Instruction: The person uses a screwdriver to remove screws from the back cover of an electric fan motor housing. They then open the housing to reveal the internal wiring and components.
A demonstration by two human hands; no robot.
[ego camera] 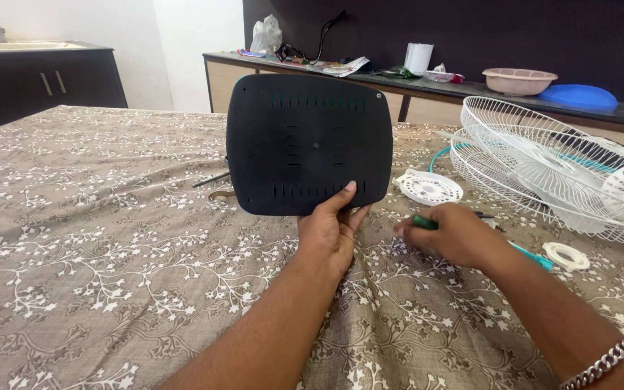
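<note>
Left hand (pixel 330 231) clamps the black vented fan base plate (pixel 309 144) upright by its near edge.
Right hand (pixel 451 235) is closed on a green-handled screwdriver (pixel 423 222), white fan grilles (pixel 543 162) to its right.

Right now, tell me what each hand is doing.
Left hand: closed on the lower edge of the black panel, holding it upright.
Right hand: closed around a green-handled tool, low over the tablecloth.

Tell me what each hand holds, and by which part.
Left hand grips the black base plate upright by its bottom edge. Right hand closes around a green-handled tool; its tip is hidden.
</note>
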